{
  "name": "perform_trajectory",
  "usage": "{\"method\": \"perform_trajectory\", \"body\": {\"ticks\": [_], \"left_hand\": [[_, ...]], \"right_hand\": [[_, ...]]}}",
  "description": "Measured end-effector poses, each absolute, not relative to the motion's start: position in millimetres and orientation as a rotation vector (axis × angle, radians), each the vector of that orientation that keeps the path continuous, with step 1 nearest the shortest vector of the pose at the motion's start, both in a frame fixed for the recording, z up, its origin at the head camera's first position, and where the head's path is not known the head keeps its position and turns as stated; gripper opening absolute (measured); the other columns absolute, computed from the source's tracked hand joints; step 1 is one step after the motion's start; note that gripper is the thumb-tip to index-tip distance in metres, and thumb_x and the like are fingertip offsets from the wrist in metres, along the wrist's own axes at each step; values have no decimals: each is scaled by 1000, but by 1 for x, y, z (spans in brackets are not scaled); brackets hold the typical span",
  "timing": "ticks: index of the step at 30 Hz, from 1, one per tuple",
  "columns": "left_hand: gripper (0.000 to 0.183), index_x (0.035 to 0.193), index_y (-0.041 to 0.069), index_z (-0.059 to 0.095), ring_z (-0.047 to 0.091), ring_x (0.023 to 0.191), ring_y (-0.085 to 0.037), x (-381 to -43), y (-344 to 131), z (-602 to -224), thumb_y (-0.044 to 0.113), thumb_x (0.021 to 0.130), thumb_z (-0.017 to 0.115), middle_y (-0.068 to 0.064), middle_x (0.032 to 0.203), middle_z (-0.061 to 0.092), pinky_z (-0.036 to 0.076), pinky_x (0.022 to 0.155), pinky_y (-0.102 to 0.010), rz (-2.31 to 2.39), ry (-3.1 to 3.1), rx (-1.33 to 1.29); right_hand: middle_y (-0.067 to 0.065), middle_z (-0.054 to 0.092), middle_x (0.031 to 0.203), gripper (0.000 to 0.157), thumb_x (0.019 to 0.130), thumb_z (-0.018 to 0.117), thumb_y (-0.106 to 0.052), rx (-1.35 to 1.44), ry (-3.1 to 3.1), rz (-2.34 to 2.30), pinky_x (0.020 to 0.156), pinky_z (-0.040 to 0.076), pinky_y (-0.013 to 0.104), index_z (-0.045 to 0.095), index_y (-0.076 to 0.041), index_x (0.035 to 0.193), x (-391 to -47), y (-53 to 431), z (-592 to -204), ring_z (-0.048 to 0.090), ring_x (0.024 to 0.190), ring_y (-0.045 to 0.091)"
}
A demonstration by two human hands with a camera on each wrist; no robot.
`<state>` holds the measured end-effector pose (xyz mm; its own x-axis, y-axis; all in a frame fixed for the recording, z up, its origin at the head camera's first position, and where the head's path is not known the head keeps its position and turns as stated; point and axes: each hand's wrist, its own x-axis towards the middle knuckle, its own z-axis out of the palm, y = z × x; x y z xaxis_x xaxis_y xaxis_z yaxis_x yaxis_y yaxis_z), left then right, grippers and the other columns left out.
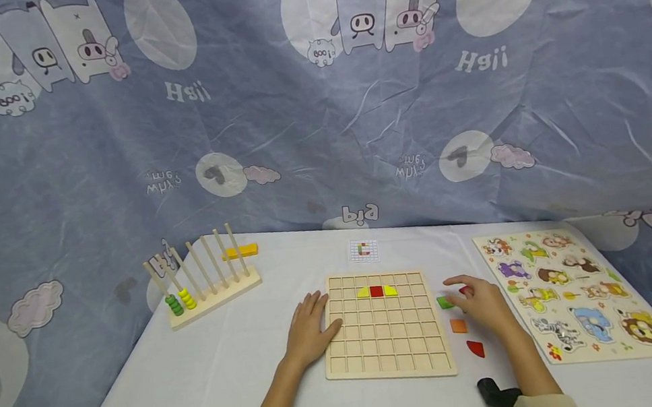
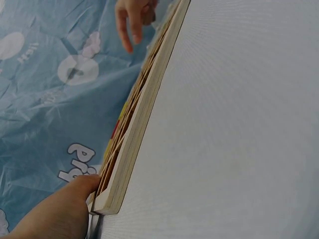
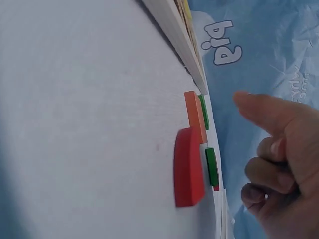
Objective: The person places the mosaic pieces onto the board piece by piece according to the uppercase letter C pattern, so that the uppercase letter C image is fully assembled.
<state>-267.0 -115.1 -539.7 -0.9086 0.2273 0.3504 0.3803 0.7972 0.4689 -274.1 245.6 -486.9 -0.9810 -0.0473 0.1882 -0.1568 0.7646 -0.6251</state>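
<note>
One straight-fingered left hand (image 1: 308,333) braces my board (image 1: 387,333); my right hand (image 1: 485,303), fingers parted, should pinch the green block (image 1: 443,302) edgewise

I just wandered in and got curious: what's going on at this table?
A person's left hand touches the left edge of a wooden grid board, where a red square sits between two yellow pieces. The right hand hovers near loose red, green and orange pieces beside the board and appears to hold nothing. A small patterned card lies beyond the board.
</note>
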Motion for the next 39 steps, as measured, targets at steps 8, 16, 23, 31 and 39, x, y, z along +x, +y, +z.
{"method": "perform_trajectory", "body": {"ticks": [8, 16, 23, 31, 39], "left_hand": [[64, 138, 6, 41, 24, 135, -32, -267, -115, -540, 46, 89, 53, -16, 143, 36, 15, 111, -45, -785, -2731, -459], [64, 138, 7, 40, 23, 136, -31, -268, -114, -538, 47, 90, 52, -15, 143, 35, 13, 111, -43, -777, -2748, -452], [64, 138, 7, 40, 23, 135, -31, -268, -115, -539, 47, 90, 51, -16, 143, 35, 13, 111, -43, -774, -2750, -453], [64, 138, 7, 41, 23, 135, -31, -267, -115, -541, 46, 89, 53, -15, 143, 35, 13, 111, -43, -787, -2740, -455], [64, 138, 7, 41, 24, 135, -32, -268, -116, -542, 47, 89, 53, -15, 143, 36, 14, 111, -44, -783, -2729, -459]], "right_hand": [[0, 38, 55, 37, 77, 75, -23, 191, -2862, 950, 42, 26, 25, 66, -10, 110, -274, 254, -498, 32, 47, 13], [0, 40, 56, 37, 78, 74, -24, 185, -2906, 937, 43, 27, 26, 66, -8, 110, -275, 256, -503, 35, 49, 14], [0, 41, 55, 34, 78, 74, -28, 143, -2894, 928, 44, 28, 26, 66, -10, 106, -273, 256, -508, 36, 49, 14], [0, 40, 56, 35, 78, 73, -33, 125, -2857, 920, 44, 27, 26, 66, -10, 105, -270, 256, -511, 36, 49, 14], [-1, 36, 52, 35, 79, 72, -34, 177, -2766, 899, 40, 26, 25, 66, -12, 106, -268, 246, -500, 31, 45, 13]]}}
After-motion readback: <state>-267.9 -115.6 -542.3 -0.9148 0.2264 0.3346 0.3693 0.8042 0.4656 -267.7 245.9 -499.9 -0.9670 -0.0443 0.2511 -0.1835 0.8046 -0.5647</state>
